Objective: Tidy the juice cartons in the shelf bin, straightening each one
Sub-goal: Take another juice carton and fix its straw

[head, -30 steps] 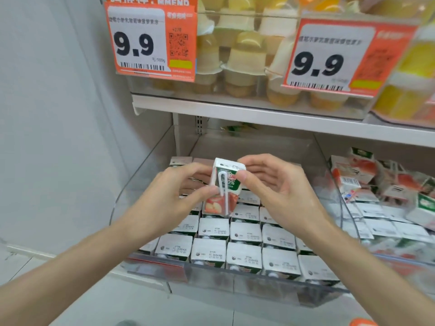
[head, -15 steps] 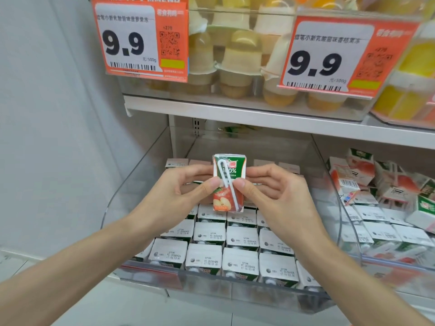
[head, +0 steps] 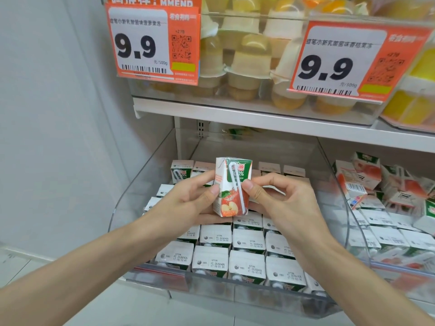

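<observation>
Turned slightly, carton [head: 229,196] stands upright (straw [head: 238,187] toward camera).

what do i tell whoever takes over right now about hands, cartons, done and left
Left hand and right hand both pinch one juice carton, upright, above the shelf bin.
Done: front rows stand neatly, tops up.
Left: likely seat this carton in the bin, then check the back rows, partly hidden by the hands.
</observation>
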The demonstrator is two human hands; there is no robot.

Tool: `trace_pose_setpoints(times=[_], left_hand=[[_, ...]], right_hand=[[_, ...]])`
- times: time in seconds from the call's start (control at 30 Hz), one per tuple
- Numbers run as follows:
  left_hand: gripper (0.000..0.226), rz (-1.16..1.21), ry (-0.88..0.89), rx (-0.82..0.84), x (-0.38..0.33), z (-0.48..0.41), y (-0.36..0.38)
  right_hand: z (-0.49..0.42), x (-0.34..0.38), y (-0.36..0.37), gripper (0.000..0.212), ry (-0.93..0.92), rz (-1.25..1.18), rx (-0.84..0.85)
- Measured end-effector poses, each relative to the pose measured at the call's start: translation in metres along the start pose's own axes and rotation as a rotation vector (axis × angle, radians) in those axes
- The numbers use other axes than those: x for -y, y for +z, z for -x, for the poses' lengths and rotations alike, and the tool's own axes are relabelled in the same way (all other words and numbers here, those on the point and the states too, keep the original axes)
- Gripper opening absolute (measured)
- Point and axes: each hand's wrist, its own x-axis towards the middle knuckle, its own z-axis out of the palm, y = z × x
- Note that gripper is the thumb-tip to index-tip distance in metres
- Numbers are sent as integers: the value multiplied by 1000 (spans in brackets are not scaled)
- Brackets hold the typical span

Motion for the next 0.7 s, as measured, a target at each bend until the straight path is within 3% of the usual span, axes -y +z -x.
trace_pose_setpoints(times=[0.23,0.37,0.57,0.7], left_hand=[[37,36,-58,61,-3,4,-7],[36,-16,-28,-8,-4,3,-6],[38,86,-40,-92,-7,2,-2],[44,172,-89,-99,-9,3,-4]], right_hand=[[0,0,-1,16,51,-65,53],[2,4,2,19,49,-11,97],[2,6,5,42,-17,184,173],[2,6,5,33,-26,110,175]])
